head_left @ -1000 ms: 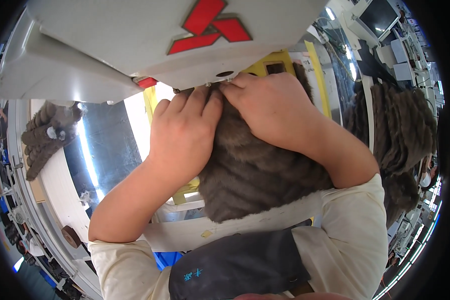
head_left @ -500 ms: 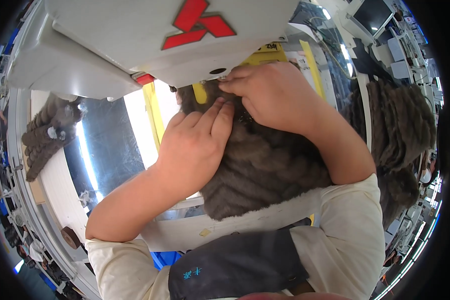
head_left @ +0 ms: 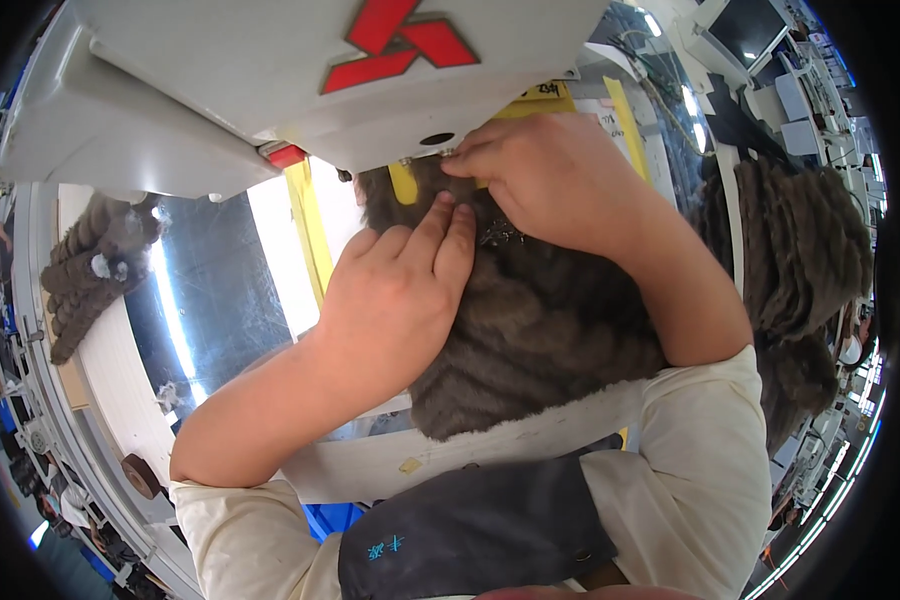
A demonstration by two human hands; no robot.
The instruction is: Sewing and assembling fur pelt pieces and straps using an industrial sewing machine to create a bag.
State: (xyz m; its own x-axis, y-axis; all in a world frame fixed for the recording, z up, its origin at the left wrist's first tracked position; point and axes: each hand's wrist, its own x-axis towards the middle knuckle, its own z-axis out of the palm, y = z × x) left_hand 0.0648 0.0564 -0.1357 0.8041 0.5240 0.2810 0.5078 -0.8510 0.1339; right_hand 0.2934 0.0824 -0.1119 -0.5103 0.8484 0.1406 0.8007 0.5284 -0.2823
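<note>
A piece of dark brown fur (head_left: 550, 320) lies under the head of a white sewing machine (head_left: 220, 60) and spreads back toward me over the table edge. My left hand (head_left: 395, 295) rests on the left side of the fur, its index and middle fingers stretched forward and pressing it down. My right hand (head_left: 560, 185) is closed at the fur's far end, thumb and fingertips pinching it close beneath the machine head. The needle area is hidden by the machine head. A yellow plate (head_left: 404, 184) shows between the hands.
Fur strips with white tufts (head_left: 100, 270) lie at the left. A stack of brown fur pieces (head_left: 805, 250) hangs at the right, below a dark monitor (head_left: 745, 35). Yellow tape strips (head_left: 308, 225) run along the tabletop. A brown roll (head_left: 142, 476) sits at the left edge.
My left fingers have straightened slightly and spread a little on the fur. The right hand has shifted slightly away from me, showing more shiny threads or hairs on the fur beside it.
</note>
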